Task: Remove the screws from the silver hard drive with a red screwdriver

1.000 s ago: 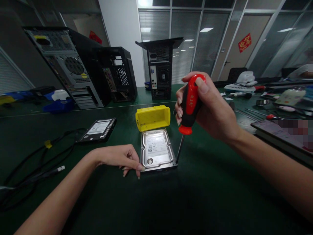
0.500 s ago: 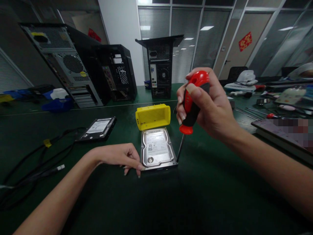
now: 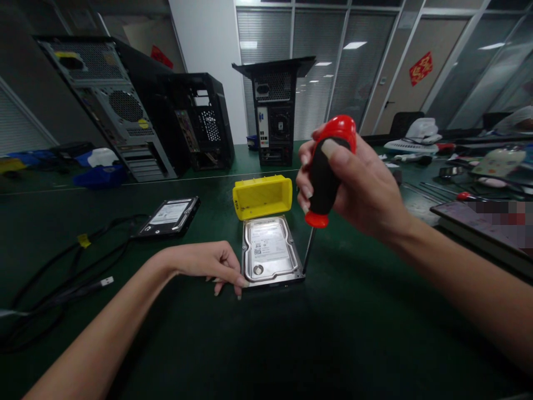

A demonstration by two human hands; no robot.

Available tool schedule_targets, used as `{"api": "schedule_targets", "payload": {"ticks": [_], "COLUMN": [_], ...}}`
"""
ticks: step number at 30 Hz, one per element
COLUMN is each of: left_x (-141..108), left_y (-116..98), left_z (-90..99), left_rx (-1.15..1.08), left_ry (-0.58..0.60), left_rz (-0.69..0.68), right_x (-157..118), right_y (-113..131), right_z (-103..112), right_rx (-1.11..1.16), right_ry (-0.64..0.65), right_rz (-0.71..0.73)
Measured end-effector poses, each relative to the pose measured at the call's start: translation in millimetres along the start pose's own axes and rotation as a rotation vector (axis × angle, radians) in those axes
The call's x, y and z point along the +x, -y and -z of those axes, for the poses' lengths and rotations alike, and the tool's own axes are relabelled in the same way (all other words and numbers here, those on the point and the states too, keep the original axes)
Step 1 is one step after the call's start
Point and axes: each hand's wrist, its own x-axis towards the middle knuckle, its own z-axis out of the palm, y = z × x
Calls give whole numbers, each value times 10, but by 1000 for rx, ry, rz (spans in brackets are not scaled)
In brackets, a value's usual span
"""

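A silver hard drive [image 3: 271,250] lies flat on the green table, label side up. My left hand [image 3: 220,268] grips its near left corner, thumb on top and the other fingers curled beside and below the edge. My right hand [image 3: 353,178] is wrapped round the red and black handle of a screwdriver [image 3: 327,175]. The shaft slants down and left, with its tip at the drive's near right corner. The tip is too small to tell whether it sits in a screw. A yellow bin [image 3: 263,198] stands on its side directly behind the drive.
A second hard drive [image 3: 169,216] lies to the left, near black cables [image 3: 62,266]. Computer cases [image 3: 277,119] stand at the back. On the right are a thick book-like box [image 3: 483,222], another screwdriver [image 3: 464,196] and loose rods. A blue bin [image 3: 100,176] sits back left.
The screwdriver handle has turned in my right hand, its black side now facing me where red showed before. My left hand keeps its hold on the drive. The whole view has shifted slightly.
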Motion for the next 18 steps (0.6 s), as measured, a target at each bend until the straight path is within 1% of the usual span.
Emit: {"api": "schedule_targets", "payload": {"ticks": [3,5,9,14,18], "left_x": [-2,-5,-12,-13,-4], "left_y": [4,4,-10,-3,10], "left_z": [-5,-6,-7,-3,0], "left_rx": [16,17,9,22,31], "left_ry": [-7,-3,2,0,-3], "left_rz": [-12,-14,7,16,9], "right_x": [-1,-6,-19,-8,7], "right_y": [-17,-8,37,33,1], "right_z": [14,12,-6,3,28], "right_rx": [2,49,130,26,1], "right_ry": [3,13,37,28,52], "right_rz": [20,26,-15,-45,1]}}
